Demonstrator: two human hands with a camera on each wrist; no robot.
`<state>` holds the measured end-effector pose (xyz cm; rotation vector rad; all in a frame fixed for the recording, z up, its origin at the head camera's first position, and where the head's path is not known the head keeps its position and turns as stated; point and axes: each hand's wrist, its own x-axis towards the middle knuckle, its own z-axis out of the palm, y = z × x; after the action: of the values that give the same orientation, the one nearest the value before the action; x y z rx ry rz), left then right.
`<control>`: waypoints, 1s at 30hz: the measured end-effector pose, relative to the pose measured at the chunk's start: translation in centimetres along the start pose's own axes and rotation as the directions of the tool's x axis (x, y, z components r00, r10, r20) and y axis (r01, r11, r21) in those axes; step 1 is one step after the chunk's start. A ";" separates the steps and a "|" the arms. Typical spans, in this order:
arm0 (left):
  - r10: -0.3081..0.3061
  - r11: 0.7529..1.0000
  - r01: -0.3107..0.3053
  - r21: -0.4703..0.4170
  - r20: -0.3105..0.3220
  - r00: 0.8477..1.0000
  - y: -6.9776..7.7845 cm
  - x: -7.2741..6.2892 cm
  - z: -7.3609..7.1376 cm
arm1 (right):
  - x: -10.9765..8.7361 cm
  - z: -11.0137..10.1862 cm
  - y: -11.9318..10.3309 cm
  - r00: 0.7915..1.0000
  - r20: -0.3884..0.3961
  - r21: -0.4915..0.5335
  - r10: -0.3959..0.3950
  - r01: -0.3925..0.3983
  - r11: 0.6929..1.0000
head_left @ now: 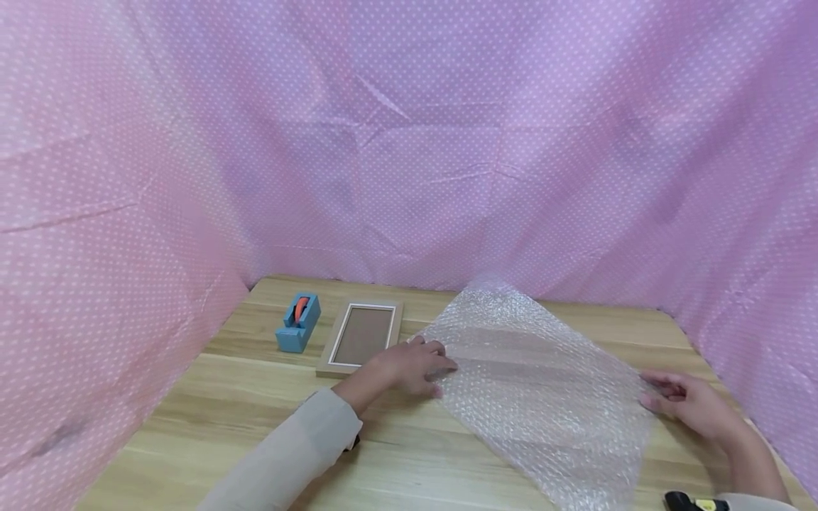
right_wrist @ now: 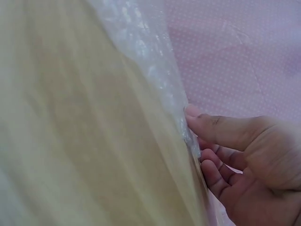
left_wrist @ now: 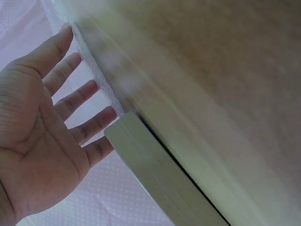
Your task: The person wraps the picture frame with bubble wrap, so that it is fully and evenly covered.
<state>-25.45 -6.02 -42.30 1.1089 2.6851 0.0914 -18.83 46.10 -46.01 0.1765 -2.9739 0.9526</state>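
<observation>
A clear sheet of bubble wrap (head_left: pixel 537 383) lies spread diagonally on the wooden table. My left hand (head_left: pixel 418 365) is at its left corner, and in the left wrist view the fingers (left_wrist: pixel 75 101) are spread and fairly straight, tips along the wrap's edge. At the right corner my right hand (head_left: pixel 690 404) pinches the wrap, thumb on one side and curled fingers (right_wrist: pixel 214 176) on the other in the right wrist view. Just left of the wrap lies a wooden picture frame (head_left: pixel 327 355) with a white inner border, partly behind the left hand.
A blue tape dispenser (head_left: pixel 300 323) with an orange reel stands left of the picture frame. Pink polka-dot cloth (head_left: pixel 422 156) hangs around the back and sides of the table (head_left: pixel 211 397). The wrap's far corner reaches the back cloth.
</observation>
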 end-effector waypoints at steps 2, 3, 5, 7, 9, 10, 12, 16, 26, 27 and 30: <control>0.012 1.000 -0.012 -0.013 0.003 1.000 -0.2 0.1 0.0 | -0.2 0.0 0.1 1.000 -0.002 0.002 0.006 -0.006 1.000; 0.019 0.999 -0.019 -0.029 0.002 1.000 -0.4 0.1 -0.1 | -0.3 0.1 0.1 1.000 -0.001 0.000 0.010 -0.010 1.000; 0.041 0.997 -0.042 -0.068 -0.015 0.999 -0.9 0.2 -0.2 | -0.4 0.0 0.2 1.000 0.008 0.003 0.014 -0.014 1.000; 0.052 0.991 -0.057 -0.119 -0.042 0.998 -1.6 0.2 -0.5 | -0.4 0.0 0.1 1.000 0.013 0.004 0.021 -0.021 1.000; 0.061 0.984 -0.076 -0.161 -0.097 0.993 -2.7 0.3 -0.7 | -0.4 -0.1 0.1 0.999 0.017 0.004 0.030 -0.031 1.000; 0.054 0.981 -0.076 -0.177 -0.125 0.991 -3.3 0.3 -0.8 | -0.4 -0.1 0.1 0.999 0.019 0.006 0.035 -0.035 0.999; 0.038 0.977 -0.073 -0.198 -0.179 0.983 -4.6 0.2 -1.1 | -0.4 -0.1 0.0 0.999 0.022 0.009 0.040 -0.040 0.999; -0.032 0.970 -0.035 -0.239 -0.269 0.963 -7.5 -0.5 -1.3 | -0.5 -0.1 0.0 0.998 0.034 0.019 0.047 -0.048 0.999; -0.205 0.951 0.096 -0.294 -0.366 0.908 -12.8 -2.9 -1.9 | -0.6 -0.2 -0.2 0.997 0.050 0.036 0.065 -0.067 0.997; -0.215 0.947 0.102 -0.304 -0.367 0.905 -13.2 -3.1 -1.9 | -0.6 -0.2 -0.2 0.997 0.048 0.035 0.067 -0.069 0.997; -0.264 0.906 0.105 -0.409 -0.354 0.897 -14.3 -3.5 -1.9 | -0.6 -0.1 -0.1 0.997 0.039 0.037 0.069 -0.070 0.997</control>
<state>-33.38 -18.61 -41.88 0.7660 2.9224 0.8595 -18.24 46.12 -45.91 0.0932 -3.0164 1.0252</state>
